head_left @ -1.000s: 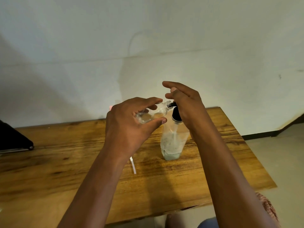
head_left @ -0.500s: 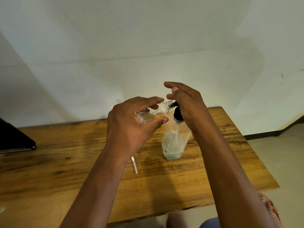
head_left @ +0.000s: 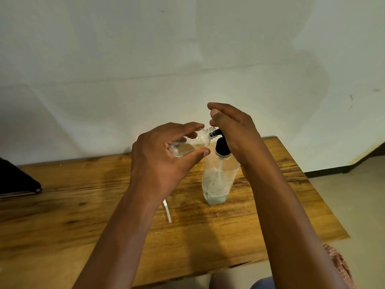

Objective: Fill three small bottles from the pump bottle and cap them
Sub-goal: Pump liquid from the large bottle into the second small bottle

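- Head view: filling step. The left hand (head_left: 158,161) grips a small bottle (head_left: 191,143), tipped sideways, its neck against the black nozzle of the pump bottle (head_left: 218,178), which stands on the tabletop (head_left: 62,205).
- The right hand (head_left: 233,130) rests on the pump head, fingers fairly straight, grasping nothing.
- Next, by my reckoning: pump, neck kept at the spout.
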